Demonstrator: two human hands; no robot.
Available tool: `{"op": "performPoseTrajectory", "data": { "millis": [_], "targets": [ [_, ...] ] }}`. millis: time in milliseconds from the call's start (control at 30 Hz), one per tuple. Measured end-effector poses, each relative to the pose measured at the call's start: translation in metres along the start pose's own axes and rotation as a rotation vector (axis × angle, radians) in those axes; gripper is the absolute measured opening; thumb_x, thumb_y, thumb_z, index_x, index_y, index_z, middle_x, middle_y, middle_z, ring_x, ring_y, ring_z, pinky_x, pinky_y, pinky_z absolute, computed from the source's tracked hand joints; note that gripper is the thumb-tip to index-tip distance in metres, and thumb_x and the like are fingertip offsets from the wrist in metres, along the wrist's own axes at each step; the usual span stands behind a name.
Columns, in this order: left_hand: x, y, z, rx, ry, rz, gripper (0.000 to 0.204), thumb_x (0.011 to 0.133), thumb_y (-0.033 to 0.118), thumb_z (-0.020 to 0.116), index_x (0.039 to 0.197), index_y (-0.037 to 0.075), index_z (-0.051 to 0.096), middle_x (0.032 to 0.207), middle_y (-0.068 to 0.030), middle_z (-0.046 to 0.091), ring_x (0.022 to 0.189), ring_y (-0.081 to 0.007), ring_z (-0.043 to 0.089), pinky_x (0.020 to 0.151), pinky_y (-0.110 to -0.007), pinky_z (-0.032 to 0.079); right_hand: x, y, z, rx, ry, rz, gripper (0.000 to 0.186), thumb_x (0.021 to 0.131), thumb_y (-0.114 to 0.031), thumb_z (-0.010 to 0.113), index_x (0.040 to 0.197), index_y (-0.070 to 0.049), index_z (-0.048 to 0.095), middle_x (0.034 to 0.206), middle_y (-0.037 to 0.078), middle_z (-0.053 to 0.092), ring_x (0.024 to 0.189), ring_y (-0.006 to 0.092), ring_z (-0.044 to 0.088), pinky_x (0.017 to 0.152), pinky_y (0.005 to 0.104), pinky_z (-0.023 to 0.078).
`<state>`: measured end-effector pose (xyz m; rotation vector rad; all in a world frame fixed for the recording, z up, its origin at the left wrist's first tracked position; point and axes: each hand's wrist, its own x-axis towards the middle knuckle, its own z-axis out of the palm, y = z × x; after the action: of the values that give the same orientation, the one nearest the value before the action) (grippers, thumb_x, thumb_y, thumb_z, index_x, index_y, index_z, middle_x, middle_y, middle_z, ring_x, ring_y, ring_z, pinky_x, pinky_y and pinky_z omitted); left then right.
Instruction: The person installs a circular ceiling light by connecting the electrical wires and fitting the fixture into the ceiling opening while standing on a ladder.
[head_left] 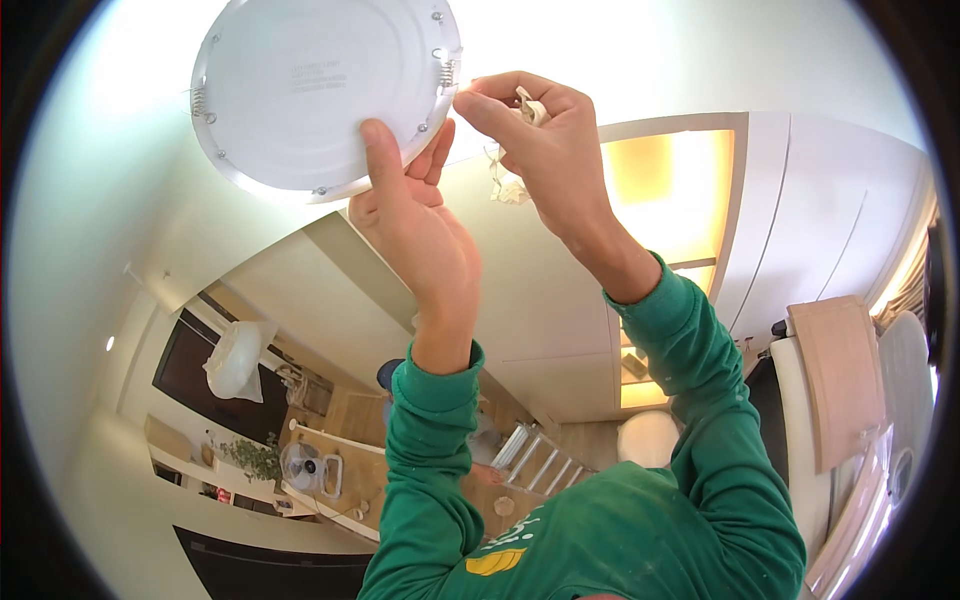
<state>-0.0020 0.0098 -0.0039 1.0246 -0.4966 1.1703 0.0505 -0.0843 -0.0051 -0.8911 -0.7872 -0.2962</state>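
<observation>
Overhead, the round white panel [310, 110] could tip, I judge, since the left hand [425, 230] grips just its lower rim, the right hand [545, 145] curled around a crumpled off-white wad [510, 188]

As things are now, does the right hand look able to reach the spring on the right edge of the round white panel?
Probably yes: the right hand is close beside the spring, and nothing visible stands between them. The crumpled cream material in that hand may hinder it slightly.
</observation>
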Motion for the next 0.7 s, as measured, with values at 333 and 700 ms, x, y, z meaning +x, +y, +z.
{"op": "performPoseTrajectory", "data": {
  "millis": [333, 700],
  "targets": [
    [0.006, 0.009, -0.028, 0.31, -0.099, 0.084, 0.029, 0.097, 0.025, 0.072, 0.097, -0.005, 0.073, 0.109, -0.0085, 0.069, 0.095, -0.0175, 0.066, 0.091, -0.042, 0.053, 0.01, -0.007, 0.003, 0.176, -0.169, 0.254, 0.019, 0.084, -0.018, 0.069, 0.079, 0.0, 0.066, 0.066, -0.002, 0.047, 0.054, 0.0044, 0.035, 0.047, 0.0223, 0.026],
    [0.003, 0.018, -0.022, 0.478, -0.038, 0.201, 0.039, 0.088, 0.025, 0.083, 0.082, -0.012, 0.074, 0.088, -0.0075, 0.072, 0.079, -0.0129, 0.063, 0.075, -0.029, 0.052, 0.017, 0.0, 0.007, 0.119, -0.146, 0.17, 0.024, 0.082, -0.018, 0.071, 0.087, 0.006, 0.071, 0.06, -0.005, 0.049, 0.05, 0.0022, 0.037, 0.044, 0.0226, 0.027]
  ]
}}
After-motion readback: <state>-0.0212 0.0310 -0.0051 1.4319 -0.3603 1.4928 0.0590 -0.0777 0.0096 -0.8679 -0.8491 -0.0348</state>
